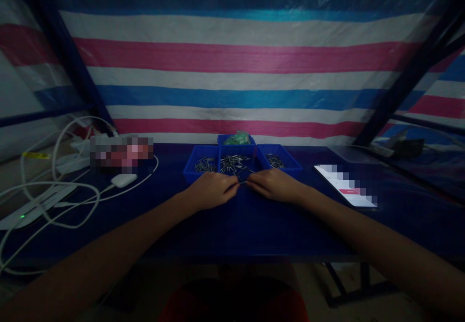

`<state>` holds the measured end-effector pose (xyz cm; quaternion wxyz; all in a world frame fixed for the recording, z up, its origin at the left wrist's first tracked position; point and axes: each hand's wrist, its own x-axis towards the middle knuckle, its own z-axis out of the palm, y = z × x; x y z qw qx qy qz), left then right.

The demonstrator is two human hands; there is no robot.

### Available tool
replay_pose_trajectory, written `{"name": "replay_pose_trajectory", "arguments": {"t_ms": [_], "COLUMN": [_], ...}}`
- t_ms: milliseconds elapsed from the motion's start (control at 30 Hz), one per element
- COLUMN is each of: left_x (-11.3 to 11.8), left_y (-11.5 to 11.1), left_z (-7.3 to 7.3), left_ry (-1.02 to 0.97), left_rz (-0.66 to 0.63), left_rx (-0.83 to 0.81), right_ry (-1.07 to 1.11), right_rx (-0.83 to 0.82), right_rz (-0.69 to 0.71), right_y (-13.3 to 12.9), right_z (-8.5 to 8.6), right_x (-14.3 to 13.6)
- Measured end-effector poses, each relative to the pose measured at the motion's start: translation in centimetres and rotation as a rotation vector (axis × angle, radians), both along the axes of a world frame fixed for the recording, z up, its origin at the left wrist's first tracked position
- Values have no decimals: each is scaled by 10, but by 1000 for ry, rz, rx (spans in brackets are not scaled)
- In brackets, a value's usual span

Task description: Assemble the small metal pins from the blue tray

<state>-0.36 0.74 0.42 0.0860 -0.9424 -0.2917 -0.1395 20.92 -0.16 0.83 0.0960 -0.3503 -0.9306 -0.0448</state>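
Note:
Both hands meet in front of the blue bins, fingertips a small gap apart. My left hand (214, 190) is closed, its thumb and fingers pinching one end of a thin metal piece (242, 182). The fingers of my right hand (274, 185) pinch around the other end of it. Just behind them, the middle blue bin (256, 162) holds many slender metal pieces (232, 163). Smaller metal parts (205, 164) lie in the left bin (189, 163), and more metal parts (274, 161) in the right bin (290, 163).
A back bin (220, 139) contains green plastic bags (238, 138). White cables (95, 197), an adapter (124, 180) and a power strip (39, 206) lie on the left. A lit phone (337, 186) rests at right on the blue table (254, 230).

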Motion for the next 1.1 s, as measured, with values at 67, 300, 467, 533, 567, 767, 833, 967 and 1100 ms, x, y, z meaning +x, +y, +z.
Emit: {"name": "replay_pose_trajectory", "arguments": {"t_ms": [67, 300, 467, 533, 567, 767, 833, 967, 1100], "left_x": [-1, -2, -1, 0, 0, 0, 0, 0, 0], "left_y": [0, 1, 0, 1, 1, 3, 3, 2, 2], "left_z": [1, 2, 2, 0, 0, -4, -4, -3, -2], "left_ry": [7, -12, 4, 15, 18, 42, 45, 25, 8], "left_rz": [-14, -45, -57, -61, -61, -51, -47, -9, 27], "left_rx": [-5, -3, -37, -61, -70, -76, -81, -62, -16], "right_ry": [-2, -6, -45, -47, -46, -51, -56, -43, -19], "right_rx": [16, 69, 78, 59, 49, 30, 30, 46, 89], "right_rz": [-3, -18, 19, 42, 49, 48, 46, 45, 21], "right_y": [1, 0, 1, 3, 3, 4, 3, 2, 2], "right_z": [-1, -1, -1, -3, -3, -4, -3, -2, -1], "right_x": [0, 0, 2, 3, 4, 4, 5, 4, 4]}}
